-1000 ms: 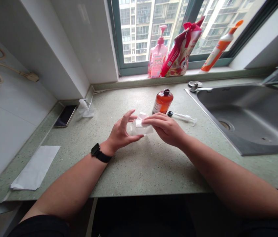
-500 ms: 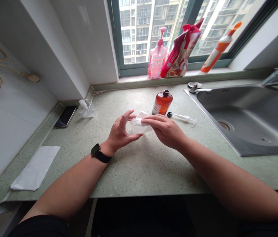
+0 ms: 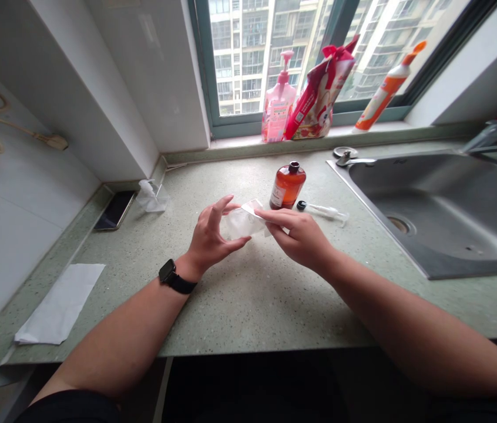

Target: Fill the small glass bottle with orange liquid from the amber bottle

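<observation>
Okay, I'm seeing the right hand (image 3: pixel 301 238) pinching the clear plastic wrap (image 3: pixel 244 222), which is now spreading between the hands toward the half-open left hand (image 3: pixel 211 230), just before the amber bottle (image 3: pixel 287 185).

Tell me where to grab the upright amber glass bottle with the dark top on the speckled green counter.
Probably best around the wide round body of the amber glass bottle, below the shoulder, coming from the near side. It stands upright, and the body offers more to hold than the narrow neck. A clear dropper lies close on its right, so that side is tighter.
</observation>
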Demonstrator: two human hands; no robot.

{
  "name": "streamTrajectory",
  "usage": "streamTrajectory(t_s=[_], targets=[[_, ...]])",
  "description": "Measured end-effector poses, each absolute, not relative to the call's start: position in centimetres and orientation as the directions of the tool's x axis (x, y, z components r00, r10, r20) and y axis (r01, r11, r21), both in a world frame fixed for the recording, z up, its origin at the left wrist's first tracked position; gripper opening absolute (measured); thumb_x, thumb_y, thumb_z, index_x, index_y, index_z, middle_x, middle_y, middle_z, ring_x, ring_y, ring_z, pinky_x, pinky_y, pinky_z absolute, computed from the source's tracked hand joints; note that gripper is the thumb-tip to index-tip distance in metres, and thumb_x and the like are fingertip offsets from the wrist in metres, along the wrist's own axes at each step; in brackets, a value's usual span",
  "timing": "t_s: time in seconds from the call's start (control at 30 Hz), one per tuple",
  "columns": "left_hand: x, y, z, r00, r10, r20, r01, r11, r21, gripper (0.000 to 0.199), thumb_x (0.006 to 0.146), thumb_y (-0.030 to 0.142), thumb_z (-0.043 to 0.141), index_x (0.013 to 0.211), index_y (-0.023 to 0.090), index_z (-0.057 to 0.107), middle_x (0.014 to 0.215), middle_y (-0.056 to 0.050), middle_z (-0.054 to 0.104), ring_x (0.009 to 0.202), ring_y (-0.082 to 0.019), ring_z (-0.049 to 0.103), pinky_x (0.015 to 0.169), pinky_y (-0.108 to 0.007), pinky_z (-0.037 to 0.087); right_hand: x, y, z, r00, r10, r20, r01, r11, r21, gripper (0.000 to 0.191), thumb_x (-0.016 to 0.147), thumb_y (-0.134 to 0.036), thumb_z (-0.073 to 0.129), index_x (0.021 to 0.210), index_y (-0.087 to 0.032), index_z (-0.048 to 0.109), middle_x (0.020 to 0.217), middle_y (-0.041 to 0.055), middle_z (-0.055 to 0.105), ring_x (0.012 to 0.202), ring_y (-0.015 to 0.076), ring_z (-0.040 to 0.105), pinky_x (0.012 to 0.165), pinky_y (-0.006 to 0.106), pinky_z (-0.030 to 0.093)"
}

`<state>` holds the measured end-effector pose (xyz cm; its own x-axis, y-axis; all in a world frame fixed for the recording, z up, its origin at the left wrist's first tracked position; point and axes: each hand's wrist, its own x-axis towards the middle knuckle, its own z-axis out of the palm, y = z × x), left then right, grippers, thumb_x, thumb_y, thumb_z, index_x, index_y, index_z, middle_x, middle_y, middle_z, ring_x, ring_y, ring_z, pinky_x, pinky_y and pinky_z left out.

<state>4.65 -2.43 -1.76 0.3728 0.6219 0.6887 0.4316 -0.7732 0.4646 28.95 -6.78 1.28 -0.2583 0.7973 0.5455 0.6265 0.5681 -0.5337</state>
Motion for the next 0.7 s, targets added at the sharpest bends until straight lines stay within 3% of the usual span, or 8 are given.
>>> streamTrajectory(t_s=[0.13, 0.27, 0.37, 0.47, 0.7], targets=[[4.4, -2.1, -1.8, 0.35, 0.629, 0.694, 0.424, -0.767, 0.482, 0.099, 0.08, 0.048, 0.094, 0.16, 0.029, 0.037, 0.135, -0.012, 0.073, 0.12, -0.031, 0.073, 0.108, -0.055, 0.06, 28.8, -6.9, 1.2, -0.244, 0.831, 0.5, 0.594, 0.536, -0.6, 0.038, 0.1, -0.021, 0.059, 0.132, -0.027, 0.08, 0.123, 0.007, 0.084, 0.102, 0.0244, 0.081, 0.089, 0.038, 0.064], [3.9, -1.7, -1.7, 0.295, 0.659, 0.692, 0.445, -0.736, 0.511, 0.097, 0.082, 0.049, 0.092, 0.159, 0.027, 0.037, 0.137, -0.013, 0.072, 0.124, -0.032, 0.072, 0.107, -0.054, 0.06, 28.9, -6.8, 1.4, -0.271, 0.868, 0.415, 0.456, 0.496, -0.739, 0.034, 0.1, -0.027, 0.061, 0.128, -0.026, 0.082, 0.125, 0.0067, 0.083, 0.109, 0.0251, 0.079, 0.095, 0.04, 0.063], [3.5, -1.3, -1.6, 0.233, 0.681, 0.695, 0.453, -0.708, 0.542, 0.095, 0.084, 0.049, 0.091, 0.159, 0.027, 0.036, 0.138, -0.013, 0.07, 0.126, -0.031, 0.07, 0.107, -0.054, 0.061, 29.1, -6.5, 1.8, -0.366, 0.895, 0.256, 0.257, 0.361, -0.896, 0.033, 0.099, -0.037, 0.066, 0.125, -0.025, 0.082, 0.12, 0.0067, 0.084, 0.105, 0.0236, 0.079, 0.092, 0.039, 0.063], [3.2, -0.9, -1.6, 0.172, 0.699, 0.694, 0.459, -0.68, 0.571, 0.093, 0.085, 0.047, 0.089, 0.158, 0.028, 0.035, 0.14, -0.013, 0.069, 0.127, -0.03, 0.069, 0.106, -0.053, 0.06, 29.4, -6.2, 1.9, -0.418, 0.899, 0.133, 0.129, 0.204, -0.97, 0.036, 0.096, -0.046, 0.072, 0.121, -0.023, 0.083, 0.115, 0.0079, 0.084, 0.099, 0.0227, 0.078, 0.086, 0.037, 0.062], [3.0, -0.2, -2.0, 0.112, 0.734, 0.67, 0.431, -0.643, 0.633, 0.094, 0.084, 0.048, 0.09, 0.158, 0.029, 0.035, 0.138, -0.012, 0.069, 0.126, -0.029, 0.069, 0.108, -0.052, 0.059, 29.6, -6.1, 1.8, -0.483, 0.876, 0.004, 0.329, 0.185, -0.926, 0.027, 0.098, -0.045, 0.068, 0.108, -0.023, 0.081, 0.1, 0.005, 0.082, 0.085, 0.0192, 0.074, 0.074, 0.031, 0.058]])
